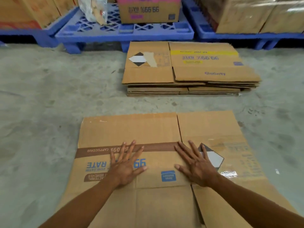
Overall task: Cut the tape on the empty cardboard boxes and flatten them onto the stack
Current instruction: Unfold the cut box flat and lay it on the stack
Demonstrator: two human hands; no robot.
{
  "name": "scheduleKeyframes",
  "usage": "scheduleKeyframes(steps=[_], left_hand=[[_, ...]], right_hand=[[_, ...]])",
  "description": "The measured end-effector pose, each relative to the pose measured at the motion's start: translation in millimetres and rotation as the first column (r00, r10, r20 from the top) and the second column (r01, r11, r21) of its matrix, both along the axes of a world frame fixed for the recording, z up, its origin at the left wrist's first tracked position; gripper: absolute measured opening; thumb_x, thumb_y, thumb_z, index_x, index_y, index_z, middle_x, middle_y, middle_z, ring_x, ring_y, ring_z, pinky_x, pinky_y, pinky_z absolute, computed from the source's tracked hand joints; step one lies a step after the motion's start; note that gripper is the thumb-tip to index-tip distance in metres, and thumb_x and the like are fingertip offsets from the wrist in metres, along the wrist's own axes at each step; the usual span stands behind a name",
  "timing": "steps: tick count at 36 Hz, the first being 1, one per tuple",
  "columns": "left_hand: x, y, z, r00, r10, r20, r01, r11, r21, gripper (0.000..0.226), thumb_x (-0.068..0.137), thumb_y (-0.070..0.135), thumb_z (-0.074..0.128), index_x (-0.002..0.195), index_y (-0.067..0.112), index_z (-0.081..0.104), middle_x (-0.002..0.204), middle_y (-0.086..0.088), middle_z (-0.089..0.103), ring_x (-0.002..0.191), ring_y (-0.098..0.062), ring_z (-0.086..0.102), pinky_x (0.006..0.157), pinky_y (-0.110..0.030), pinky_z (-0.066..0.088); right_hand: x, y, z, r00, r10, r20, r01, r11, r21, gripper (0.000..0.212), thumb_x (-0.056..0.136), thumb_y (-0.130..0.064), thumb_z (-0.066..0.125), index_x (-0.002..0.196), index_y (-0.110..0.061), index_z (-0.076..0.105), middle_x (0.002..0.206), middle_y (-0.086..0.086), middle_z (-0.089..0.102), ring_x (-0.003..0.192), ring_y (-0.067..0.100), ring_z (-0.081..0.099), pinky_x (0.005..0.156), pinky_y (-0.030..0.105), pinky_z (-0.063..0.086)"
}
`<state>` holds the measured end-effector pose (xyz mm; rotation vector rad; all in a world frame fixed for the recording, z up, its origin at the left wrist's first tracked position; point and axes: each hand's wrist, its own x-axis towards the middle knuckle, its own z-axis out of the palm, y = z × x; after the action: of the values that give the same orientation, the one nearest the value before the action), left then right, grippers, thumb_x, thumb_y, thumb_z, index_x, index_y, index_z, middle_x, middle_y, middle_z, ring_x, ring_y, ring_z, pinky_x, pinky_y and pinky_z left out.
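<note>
Concrete floor (49,96) with blue pallets along its far edge: middle pallet (125,32) bearing a pink-banded box (148,11) and plastic bag (93,9); right pallet (238,37), film-wrapped cartons (255,15); left pallet (24,32), brown cartons (29,10)

L hand (126,168), R hand (197,168) flat, fingers (132,146) spread, palms down.

The box (128,129) is tan with a brown band, blue print and a black, white and grey diamond label (213,157). The stack (148,74) is tan, its top sheet banded yellow. The pallet (125,32) is blue, lattice-patterned. The floor (49,96) is mottled grey.
</note>
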<state>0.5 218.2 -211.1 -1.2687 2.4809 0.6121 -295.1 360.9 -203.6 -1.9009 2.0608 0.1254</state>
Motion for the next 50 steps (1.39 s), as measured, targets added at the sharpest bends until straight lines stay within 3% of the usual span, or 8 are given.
scheduleKeyframes(steps=[13, 18, 22, 27, 32, 40, 45, 50], left_hand=[[103, -51, 11, 0.933, 0.263, 0.248, -0.304, 0.942, 0.144, 0.107, 0.06, 0.096, 0.034, 0.137, 0.061, -0.032, 0.144, 0.02, -0.051, 0.147, -0.028, -0.036, 0.116, -0.072, 0.001], [109, -56, 22, 0.949, 0.311, 0.059, -0.314, 0.947, 0.066, 0.117, 0.055, 0.095, 0.045, 0.157, 0.051, 0.009, 0.169, -0.003, -0.014, 0.156, -0.031, -0.007, 0.124, -0.055, 0.009], [119, -55, 27, 0.854, 0.518, -0.057, -0.519, 0.855, 0.0, 0.12, 0.039, 0.096, 0.051, 0.149, 0.051, 0.039, 0.168, -0.01, 0.003, 0.154, -0.035, 0.008, 0.123, -0.05, 0.015], [115, -61, 36, 0.698, 0.715, 0.028, -0.714, 0.693, 0.104, 0.152, 0.013, 0.095, 0.066, 0.152, 0.055, 0.019, 0.15, -0.019, 0.02, 0.143, -0.043, 0.024, 0.119, -0.052, 0.024], [125, -80, 35, 0.658, 0.75, -0.066, -0.705, 0.644, 0.297, 0.173, 0.009, 0.08, 0.086, 0.159, 0.041, 0.009, 0.156, -0.006, 0.043, 0.145, -0.027, 0.038, 0.121, -0.043, 0.029], [119, -83, 68, 0.667, 0.739, -0.096, -0.693, 0.663, 0.284, 0.172, 0.01, 0.078, 0.087, 0.158, 0.044, 0.006, 0.155, 0.002, 0.045, 0.141, -0.023, 0.045, 0.116, -0.039, 0.033], [108, -72, 106, 0.704, 0.706, -0.077, -0.687, 0.705, 0.177, 0.173, 0.007, 0.082, 0.079, 0.159, 0.045, 0.006, 0.156, -0.003, 0.046, 0.142, -0.031, 0.044, 0.116, -0.044, 0.034], [83, -54, 152, 0.76, 0.646, -0.076, -0.649, 0.761, -0.017, 0.151, 0.038, 0.071, 0.091, 0.158, 0.047, 0.001, 0.155, -0.007, 0.046, 0.137, -0.036, 0.048, 0.108, -0.047, 0.041]], right_hand=[[-35, 26, 0, 0.992, -0.127, 0.001, 0.127, 0.989, 0.078, 0.083, 0.083, -0.087, 0.008, 0.15, -0.052, -0.023, 0.159, -0.016, -0.033, 0.148, 0.018, -0.03, 0.12, 0.059, -0.009], [-56, 28, 17, 0.942, -0.271, 0.198, 0.29, 0.954, -0.079, 0.091, 0.078, -0.085, 0.036, 0.155, -0.039, 0.027, 0.166, -0.009, 0.016, 0.152, 0.014, 0.013, 0.121, 0.04, 0.009], [-92, 29, 32, 0.835, -0.547, 0.063, 0.549, 0.836, -0.018, 0.1, 0.059, -0.095, 0.05, 0.145, -0.046, 0.035, 0.159, -0.002, 0.025, 0.144, 0.025, 0.028, 0.11, 0.057, 0.027], [-119, 27, 40, 0.617, -0.787, -0.01, 0.773, 0.604, 0.193, 0.139, 0.025, -0.105, 0.047, 0.145, -0.045, 0.012, 0.158, 0.009, 0.011, 0.141, 0.044, 0.021, 0.107, 0.068, 0.029], [-124, 16, 46, 0.578, -0.805, -0.134, 0.81, 0.546, 0.214, 0.143, 0.025, -0.102, 0.059, 0.145, -0.044, 0.007, 0.146, 0.02, 0.022, 0.135, 0.044, 0.026, 0.101, 0.059, 0.035], [-121, 10, 72, 0.58, -0.772, -0.259, 0.815, 0.543, 0.203, 0.154, 0.014, -0.1, 0.061, 0.146, -0.043, 0.005, 0.138, 0.024, 0.029, 0.129, 0.044, 0.035, 0.103, 0.054, 0.029], [-100, 1, 115, 0.576, -0.719, -0.388, 0.788, 0.614, 0.031, 0.137, 0.025, -0.096, 0.068, 0.138, -0.035, 0.02, 0.125, 0.023, 0.036, 0.115, 0.04, 0.042, 0.098, 0.045, 0.033], [-65, -11, 166, 0.536, -0.691, -0.485, 0.751, 0.652, -0.1, 0.116, 0.045, -0.086, 0.076, 0.134, -0.031, 0.024, 0.119, 0.017, 0.035, 0.111, 0.032, 0.04, 0.096, 0.04, 0.034]])
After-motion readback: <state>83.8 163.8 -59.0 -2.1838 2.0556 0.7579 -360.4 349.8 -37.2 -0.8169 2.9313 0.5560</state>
